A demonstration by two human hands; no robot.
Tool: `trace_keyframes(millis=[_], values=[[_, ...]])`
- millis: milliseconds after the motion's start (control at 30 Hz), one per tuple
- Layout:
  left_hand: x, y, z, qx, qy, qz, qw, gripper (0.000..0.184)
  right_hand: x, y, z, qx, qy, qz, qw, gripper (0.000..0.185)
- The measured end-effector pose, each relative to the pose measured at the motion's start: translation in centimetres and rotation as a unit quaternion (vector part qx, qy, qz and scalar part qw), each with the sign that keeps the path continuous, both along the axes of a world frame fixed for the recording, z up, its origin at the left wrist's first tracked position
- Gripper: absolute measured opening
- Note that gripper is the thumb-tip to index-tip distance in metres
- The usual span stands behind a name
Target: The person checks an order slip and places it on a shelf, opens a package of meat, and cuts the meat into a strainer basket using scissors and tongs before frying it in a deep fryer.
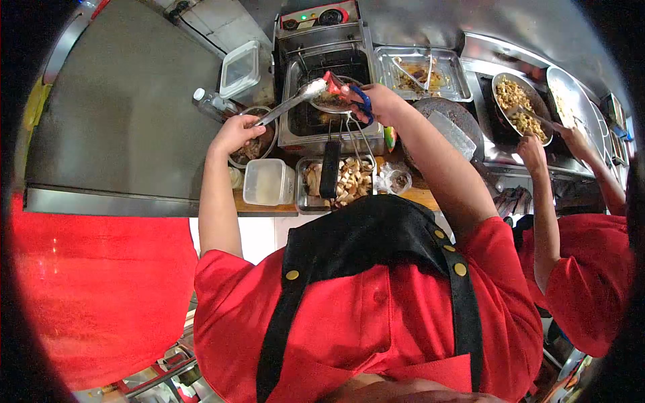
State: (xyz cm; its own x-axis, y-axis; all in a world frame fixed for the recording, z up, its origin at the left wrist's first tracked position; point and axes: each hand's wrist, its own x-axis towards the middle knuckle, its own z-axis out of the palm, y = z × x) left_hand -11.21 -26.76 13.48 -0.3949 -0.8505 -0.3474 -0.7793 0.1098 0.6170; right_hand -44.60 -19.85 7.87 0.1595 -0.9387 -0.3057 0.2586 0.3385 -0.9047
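Note:
My left hand (236, 139) is closed around the handle of long metal tongs (282, 109). Their far end carries something pale and reaches up to the right above the fryer (289, 127). My right hand (379, 105) is closed on what look like scissors with blue handle loops (363, 103). A red piece (332, 83) shows between the tongs' end and my right fingers; whether it belongs to the tool is unclear. Beneath both tools lies a round vessel (329, 106), partly covered. The fryer basket's black handle (330, 168) juts toward me over a metal tray of chopped pale-brown pieces (354, 176).
Left of the fryer stand a bowl (271, 142), a bottle (213, 102) and plastic tubs (265, 182). An oily tray (458, 84) and a round dark board (447, 107) lie right. Beside me, a co-worker's hands (533, 153) work over a pan (500, 84).

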Motion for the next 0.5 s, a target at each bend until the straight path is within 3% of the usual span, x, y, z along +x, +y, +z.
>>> trace_keyframes(millis=[100,167,200,400,467,500], values=[[0.2,0.0,0.7,0.007,-0.008,-0.016,1.0,0.03,-0.1,0.4,0.2,-0.012,-0.008,0.028,1.0,0.048],[0.7,-0.2,0.7,-0.096,-0.01,-0.054,0.994,0.032,-0.3,-0.1,-0.5,0.006,-0.015,0.047,0.999,0.049],[0.7,0.0,1.0,-0.096,-0.01,-0.053,0.994,0.032,-0.3,-0.4,-0.8,0.024,-0.023,0.066,0.997,0.05],[0.3,0.6,3.0,-0.206,-0.061,-0.1,0.972,0.038,0.3,-0.8,-0.8,0.05,0.004,0.093,0.994,0.044],[-0.2,1.2,3.8,-0.347,-0.158,-0.151,0.912,0.038,0.4,-0.2,0.3,0.028,0.015,0.093,0.995,0.04],[-0.5,1.5,4.3,-0.348,-0.158,-0.151,0.912,0.038,0.5,-0.1,0.5,0.018,0.02,0.094,0.995,0.038]])
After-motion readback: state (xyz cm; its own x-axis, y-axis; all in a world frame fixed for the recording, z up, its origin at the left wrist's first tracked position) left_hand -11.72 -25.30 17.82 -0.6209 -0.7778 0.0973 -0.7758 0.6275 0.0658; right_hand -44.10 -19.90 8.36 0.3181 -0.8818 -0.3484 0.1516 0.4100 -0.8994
